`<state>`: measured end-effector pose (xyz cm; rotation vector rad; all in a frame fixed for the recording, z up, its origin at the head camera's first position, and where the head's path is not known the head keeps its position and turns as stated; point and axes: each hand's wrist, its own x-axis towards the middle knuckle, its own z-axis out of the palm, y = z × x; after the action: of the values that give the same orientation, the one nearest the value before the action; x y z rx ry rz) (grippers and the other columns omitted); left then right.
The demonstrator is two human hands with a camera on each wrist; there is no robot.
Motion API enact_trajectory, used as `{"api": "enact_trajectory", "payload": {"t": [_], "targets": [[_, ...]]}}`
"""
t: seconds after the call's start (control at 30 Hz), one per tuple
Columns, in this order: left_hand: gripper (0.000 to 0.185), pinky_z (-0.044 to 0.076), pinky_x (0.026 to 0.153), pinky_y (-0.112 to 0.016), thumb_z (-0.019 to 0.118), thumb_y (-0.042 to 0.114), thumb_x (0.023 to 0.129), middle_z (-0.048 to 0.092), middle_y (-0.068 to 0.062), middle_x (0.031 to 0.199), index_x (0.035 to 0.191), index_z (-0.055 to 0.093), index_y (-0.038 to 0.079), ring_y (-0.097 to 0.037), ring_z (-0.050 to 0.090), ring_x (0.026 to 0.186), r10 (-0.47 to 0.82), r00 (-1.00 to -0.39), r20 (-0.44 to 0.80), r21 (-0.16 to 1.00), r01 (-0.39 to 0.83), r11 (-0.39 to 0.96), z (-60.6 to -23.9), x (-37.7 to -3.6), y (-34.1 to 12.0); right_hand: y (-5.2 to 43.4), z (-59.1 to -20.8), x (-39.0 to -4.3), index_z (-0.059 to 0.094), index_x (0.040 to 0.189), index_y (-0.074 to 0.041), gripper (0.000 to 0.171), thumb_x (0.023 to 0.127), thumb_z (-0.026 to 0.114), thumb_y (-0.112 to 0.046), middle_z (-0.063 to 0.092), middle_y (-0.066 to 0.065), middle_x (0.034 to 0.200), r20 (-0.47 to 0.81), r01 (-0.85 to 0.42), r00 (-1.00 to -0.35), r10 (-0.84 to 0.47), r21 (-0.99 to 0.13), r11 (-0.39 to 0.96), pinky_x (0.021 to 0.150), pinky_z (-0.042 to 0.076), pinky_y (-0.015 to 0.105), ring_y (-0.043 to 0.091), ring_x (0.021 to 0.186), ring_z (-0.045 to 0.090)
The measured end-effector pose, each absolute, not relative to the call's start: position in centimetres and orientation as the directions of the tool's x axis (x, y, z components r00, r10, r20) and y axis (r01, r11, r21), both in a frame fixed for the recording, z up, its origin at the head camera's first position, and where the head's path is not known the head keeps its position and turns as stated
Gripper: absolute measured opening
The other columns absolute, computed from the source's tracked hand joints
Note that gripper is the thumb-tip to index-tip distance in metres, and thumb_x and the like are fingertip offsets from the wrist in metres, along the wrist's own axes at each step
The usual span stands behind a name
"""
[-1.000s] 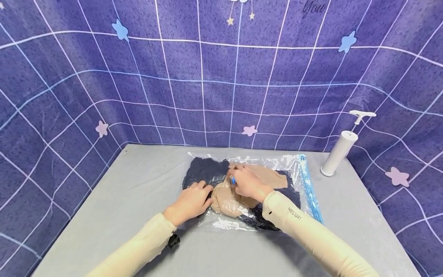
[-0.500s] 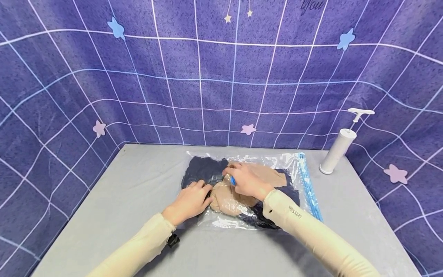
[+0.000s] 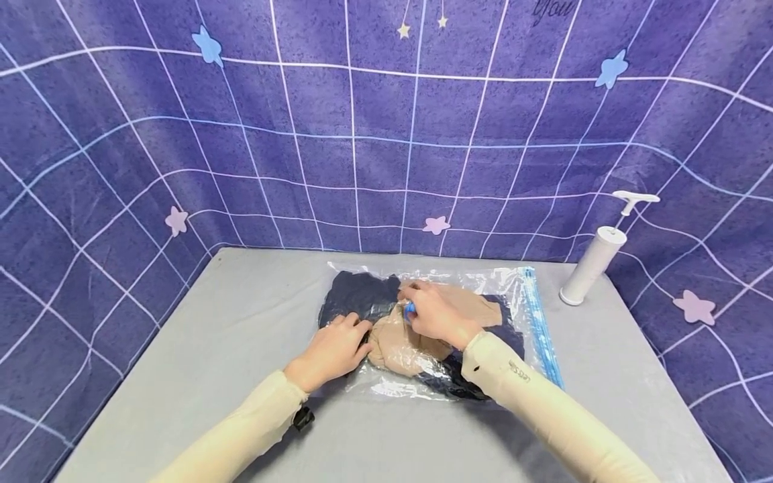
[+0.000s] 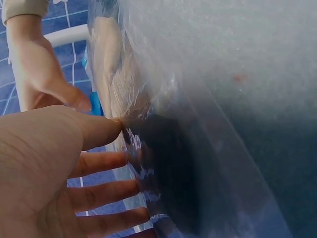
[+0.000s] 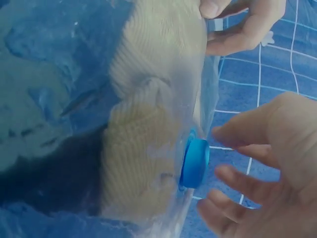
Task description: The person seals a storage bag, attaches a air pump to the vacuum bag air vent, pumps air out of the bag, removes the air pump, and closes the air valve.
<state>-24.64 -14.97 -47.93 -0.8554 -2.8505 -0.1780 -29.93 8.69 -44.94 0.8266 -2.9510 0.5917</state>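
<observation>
Clear bag (image 3: 386,390) lies on table (image 3: 241,308); your right hand (image 3: 436,315), loosely curled, has drawn back slightly, seemingly off blue cap (image 5: 196,163), leaving it ungripped; your left hand (image 3: 334,351), unclenched, touches bag.

Flat clear bag (image 3: 392,390) of clothes (image 3: 398,349), round blue cap (image 5: 196,163) on top

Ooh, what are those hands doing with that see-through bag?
Somebody's left hand is touching a clear plastic bag that has dark cloth and tan cloth inside. The right hand is right beside a blue cap on the bag, not gripping it. A white pump stands nearby on the gray table, with no hand on it.
</observation>
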Motion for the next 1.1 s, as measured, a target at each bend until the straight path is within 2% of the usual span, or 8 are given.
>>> {"api": "enact_trajectory", "payload": {"t": [0.2, 0.37, 0.43, 0.63, 0.83, 0.93, 1.1], "targets": [[0.035, 0.058, 0.068, -0.051, 0.07, 0.037, 0.098, 0.064, -0.01, 0.105, 0.122, 0.069, 0.011, -0.035, 0.062, 0.09, 0.515, -0.839, 0.176, 0.086, 0.535, 0.841, -47.8, -24.7, -15.0, 8.7, -44.6, -30.1, 0.064, 0.127, 0.003, 0.04, 0.092, 0.075, -0.012, 0.065, 0.021, 0.116, 0.118, -0.478, -0.876, -0.468, -0.351, 0.805, 0.088, 0.059, 0.044, 0.033, 0.1, 0.065], [0.035, 0.058, 0.068, -0.051, 0.071, 0.036, 0.097, 0.064, -0.011, 0.104, 0.121, 0.069, 0.01, -0.035, 0.062, 0.089, 0.526, -0.829, 0.192, 0.079, 0.547, 0.833, -47.6, -24.9, -14.9, 8.7, -44.1, -30.4, 0.067, 0.122, 0.002, 0.03, 0.095, 0.071, -0.01, 0.071, 0.017, 0.118, 0.194, -0.565, -0.823, -0.533, -0.372, 0.737, 0.096, 0.057, 0.044, 0.033, 0.108, 0.068], [0.035, 0.058, 0.069, -0.052, 0.071, 0.035, 0.097, 0.064, -0.011, 0.104, 0.12, 0.069, 0.01, -0.036, 0.062, 0.089, 0.528, -0.826, 0.198, 0.08, 0.55, 0.831, -47.5, -25.0, -14.8, 8.8, -44.0, -30.4, 0.067, 0.122, 0.0, 0.027, 0.097, 0.068, -0.009, 0.071, 0.015, 0.115, 0.219, -0.586, -0.81, -0.544, -0.353, 0.73, 0.092, 0.058, 0.044, 0.032, 0.104, 0.069], [0.037, 0.059, 0.073, -0.052, 0.069, 0.037, 0.098, 0.065, -0.011, 0.107, 0.123, 0.069, 0.009, -0.036, 0.063, 0.092, 0.527, -0.829, 0.187, 0.101, 0.55, 0.829, -47.8, -25.0, -14.7, 9.2, -44.4, -30.1, 0.065, 0.126, 0.002, 0.034, 0.095, 0.069, -0.01, 0.069, 0.02, 0.117, 0.137, -0.484, -0.874, -0.467, -0.344, 0.805, 0.088, 0.06, 0.043, 0.033, 0.1, 0.067], [0.036, 0.059, 0.071, -0.051, 0.071, 0.037, 0.097, 0.065, -0.01, 0.105, 0.121, 0.069, 0.011, -0.035, 0.063, 0.092, 0.523, -0.831, 0.189, 0.104, 0.546, 0.831, -47.9, -24.9, -14.6, 9.3, -44.9, -30.2, 0.067, 0.125, 0.001, 0.034, 0.094, 0.072, -0.012, 0.071, 0.017, 0.121, 0.163, -0.507, -0.861, -0.481, -0.347, 0.789, 0.099, 0.055, 0.046, 0.034, 0.108, 0.068], [0.036, 0.059, 0.072, -0.052, 0.07, 0.037, 0.097, 0.065, -0.01, 0.106, 0.121, 0.069, 0.01, -0.036, 0.063, 0.093, 0.528, -0.827, 0.193, 0.109, 0.553, 0.826, -47.8, -24.9, -14.5, 9.4, -45.0, -30.2, 0.066, 0.127, -0.001, 0.035, 0.095, 0.07, -0.015, 0.07, 0.016, 0.123, 0.163, -0.491, -0.871, -0.464, -0.348, 0.799, 0.103, 0.051, 0.049, 0.038, 0.115, 0.064], [0.036, 0.059, 0.075, -0.051, 0.071, 0.036, 0.097, 0.065, -0.011, 0.106, 0.121, 0.069, 0.01, -0.036, 0.063, 0.093, 0.527, -0.827, 0.196, 0.101, 0.551, 0.828, -47.8, -24.9, -14.5, 9.5, -45.0, -29.9, 0.064, 0.128, 0.001, 0.037, 0.098, 0.069, -0.019, 0.063, 0.022, 0.119, 0.093, -0.396, -0.916, -0.391, -0.376, 0.838, 0.089, 0.058, 0.045, 0.036, 0.103, 0.065]]}}
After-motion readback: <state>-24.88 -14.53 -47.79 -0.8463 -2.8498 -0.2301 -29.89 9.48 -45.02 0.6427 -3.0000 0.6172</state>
